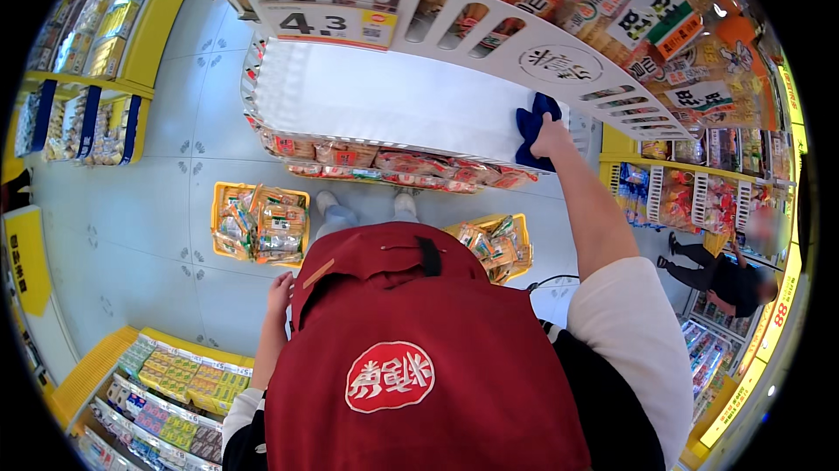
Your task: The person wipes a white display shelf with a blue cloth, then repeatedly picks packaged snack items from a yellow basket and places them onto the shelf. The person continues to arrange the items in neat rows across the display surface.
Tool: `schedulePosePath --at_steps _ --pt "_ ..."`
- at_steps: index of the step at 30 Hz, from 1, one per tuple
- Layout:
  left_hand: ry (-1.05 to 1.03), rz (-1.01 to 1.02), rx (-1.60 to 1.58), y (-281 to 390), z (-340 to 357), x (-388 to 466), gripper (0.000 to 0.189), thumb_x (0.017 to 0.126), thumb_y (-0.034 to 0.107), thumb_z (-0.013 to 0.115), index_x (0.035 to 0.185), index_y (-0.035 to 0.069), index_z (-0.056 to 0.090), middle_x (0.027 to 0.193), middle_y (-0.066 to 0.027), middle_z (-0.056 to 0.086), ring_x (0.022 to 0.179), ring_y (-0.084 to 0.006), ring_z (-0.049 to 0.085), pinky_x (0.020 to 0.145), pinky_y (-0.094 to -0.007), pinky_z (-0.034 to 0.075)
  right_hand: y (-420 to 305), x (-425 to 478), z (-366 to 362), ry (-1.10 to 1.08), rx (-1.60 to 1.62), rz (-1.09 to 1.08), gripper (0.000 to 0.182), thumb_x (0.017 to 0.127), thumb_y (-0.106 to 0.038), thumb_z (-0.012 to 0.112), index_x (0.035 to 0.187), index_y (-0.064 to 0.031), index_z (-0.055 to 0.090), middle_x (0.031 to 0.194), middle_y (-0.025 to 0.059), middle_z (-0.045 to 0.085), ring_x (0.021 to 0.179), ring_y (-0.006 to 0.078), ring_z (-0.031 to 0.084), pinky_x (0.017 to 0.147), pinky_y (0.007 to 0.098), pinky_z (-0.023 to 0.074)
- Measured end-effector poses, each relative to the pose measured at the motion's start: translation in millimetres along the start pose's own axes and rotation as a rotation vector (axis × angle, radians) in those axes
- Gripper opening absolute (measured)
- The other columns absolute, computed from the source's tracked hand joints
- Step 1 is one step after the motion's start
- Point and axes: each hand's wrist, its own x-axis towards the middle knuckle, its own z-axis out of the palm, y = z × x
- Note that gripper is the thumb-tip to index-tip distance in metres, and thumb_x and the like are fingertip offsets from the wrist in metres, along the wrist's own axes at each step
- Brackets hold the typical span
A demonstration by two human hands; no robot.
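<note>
My right hand reaches far forward, its fingers closed on a dark blue cloth. The cloth lies against the right end of a bare white shelf board, just below a white slotted shelf front. At my left side, by the edge of my red apron, hangs my left hand. Its fingers are loosely bent and I see nothing in it; part of it is hidden by the apron. Bagged snacks fill the wire-edged tier under the board.
Yellow crates of packaged snacks stand on the floor, one on the left and one on the right. Packed snacks fill the upper tier. A stocked shelf is behind left. A person stands far right.
</note>
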Motion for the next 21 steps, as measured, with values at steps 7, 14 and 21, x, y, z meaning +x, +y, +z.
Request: schedulePosePath --at_steps 7,14,21 --pt "-0.065 -0.073 0.049 19.1 -25.8 3.6 0.036 0.091 0.031 0.059 0.122 0.014 0.054 0.103 -0.0013 0.062 0.08 -0.0113 0.059 0.066 -0.0263 0.046 -75.6 -26.4 1.8 0.119 0.203 -0.237 0.065 0.067 -0.017 0.063 0.127 -0.0044 0.044 0.118 0.0253 0.053 0.11 0.0393 0.055 0.093 0.042 0.0472" --pt "-0.069 -0.199 0.241 57.4 -46.0 44.5 0.032 0.09 0.032 0.059 0.116 0.014 0.055 0.1 -0.0012 0.063 0.08 -0.0122 0.06 0.066 -0.0271 0.045 -254.4 -49.2 1.0 0.236 0.593 -0.704 0.073 0.056 -0.028 0.072 0.121 -0.0035 0.053 0.111 0.0229 0.06 0.104 0.0371 0.058 0.09 0.0407 0.0471" --pt "-0.08 0.095 0.028 129.6 -54.5 54.1 0.037 0.09 0.03 0.06 0.121 0.012 0.054 0.102 -0.0007 0.063 0.088 -0.0123 0.06 0.068 -0.0242 0.044 -368.2 -89.0 -23.0 0.018 1.194 -0.858 0.059 0.062 -0.014 0.076 0.117 -0.003 0.057 0.108 0.0171 0.064 0.1 0.0304 0.061 0.09 0.037 0.047"
